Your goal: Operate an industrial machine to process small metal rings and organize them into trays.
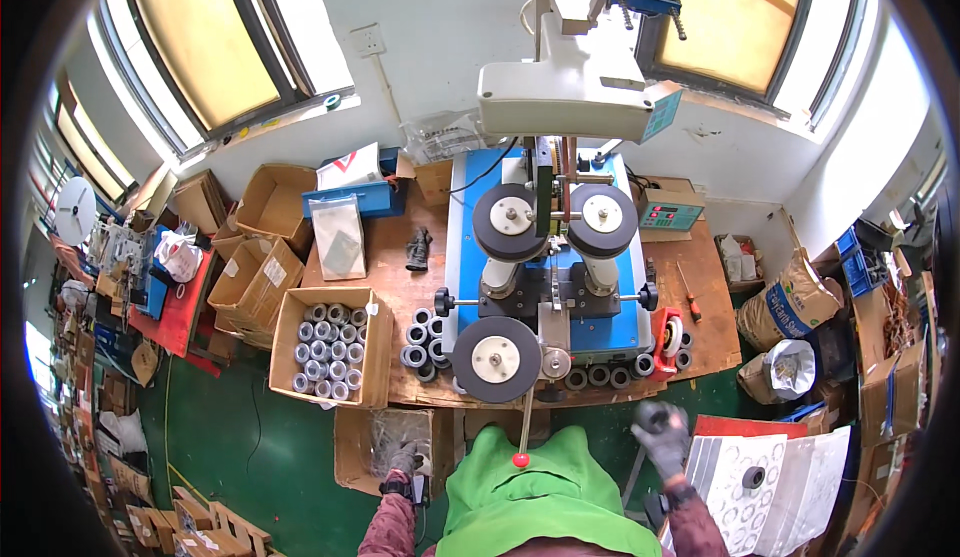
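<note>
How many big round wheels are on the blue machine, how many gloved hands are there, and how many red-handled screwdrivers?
Big round wheels: 3
Gloved hands: 2, the left hand and the right hand
Red-handled screwdriver: 1
Total: 6

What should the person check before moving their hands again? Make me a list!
1. Right hand grips the dark ring: ok, gloved fingers wrap it.
2. Left hand has its part: cannot tell, it reaches into a low box.
3. Machine wheels stopped: cannot tell.
4. Red-knobbed lever clear of hands: ok.
5. Rings in the open box on the bench: ok, plenty.
6. Rings along the bench edge stable: cannot tell.
</note>
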`<state>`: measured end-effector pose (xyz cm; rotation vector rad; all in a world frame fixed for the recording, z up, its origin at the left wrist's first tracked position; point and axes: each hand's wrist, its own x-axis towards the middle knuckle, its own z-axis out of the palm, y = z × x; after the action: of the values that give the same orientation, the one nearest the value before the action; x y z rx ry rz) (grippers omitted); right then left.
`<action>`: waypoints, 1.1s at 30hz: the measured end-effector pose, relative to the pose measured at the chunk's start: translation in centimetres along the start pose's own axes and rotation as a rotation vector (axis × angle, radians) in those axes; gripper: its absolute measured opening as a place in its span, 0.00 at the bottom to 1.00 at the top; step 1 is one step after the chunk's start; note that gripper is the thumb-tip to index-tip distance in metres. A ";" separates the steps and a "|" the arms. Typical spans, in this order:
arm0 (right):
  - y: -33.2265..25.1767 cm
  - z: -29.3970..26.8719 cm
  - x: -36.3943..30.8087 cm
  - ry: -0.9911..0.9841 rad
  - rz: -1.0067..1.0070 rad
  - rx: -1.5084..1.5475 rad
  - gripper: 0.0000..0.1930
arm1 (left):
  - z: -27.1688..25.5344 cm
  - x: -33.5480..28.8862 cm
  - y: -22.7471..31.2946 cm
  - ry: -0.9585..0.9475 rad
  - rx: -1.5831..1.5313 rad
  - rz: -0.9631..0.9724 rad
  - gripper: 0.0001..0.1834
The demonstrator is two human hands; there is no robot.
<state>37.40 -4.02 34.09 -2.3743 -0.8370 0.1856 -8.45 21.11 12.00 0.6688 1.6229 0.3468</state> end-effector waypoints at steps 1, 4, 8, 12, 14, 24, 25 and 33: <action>-1.2 2.7 2.1 -0.046 -0.027 0.005 0.34 | -0.8 0.0 0.0 0.014 -0.021 -0.040 0.22; -8.9 5.9 7.8 0.069 -0.336 0.025 0.35 | -1.3 -1.9 2.3 0.004 -0.013 0.106 0.20; -12.7 8.8 12.8 -0.039 -0.460 -0.150 0.37 | -2.9 -3.9 4.3 -0.008 -0.018 0.217 0.18; -13.2 10.5 15.6 0.022 -0.554 -0.227 0.37 | -5.2 -4.6 5.3 -0.008 -0.124 0.216 0.15; -14.1 10.4 16.7 0.143 -0.642 -0.253 0.36 | -5.5 -5.4 6.7 -0.065 -0.177 0.263 0.13; -18.1 8.6 22.8 0.281 -0.784 -0.203 0.39 | 10.2 -21.0 27.6 -0.435 -0.069 0.779 0.15; -17.8 8.6 23.2 0.284 -0.787 -0.202 0.39 | 12.2 -22.2 28.9 -0.478 -0.038 0.780 0.15; -17.8 6.3 25.2 0.057 -0.821 -0.484 0.43 | 26.0 -20.1 32.1 -1.031 -0.182 0.702 0.22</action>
<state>46.00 25.46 41.21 -2.2015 -1.9022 -0.4621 24.96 30.25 42.13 1.0371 0.3431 0.5253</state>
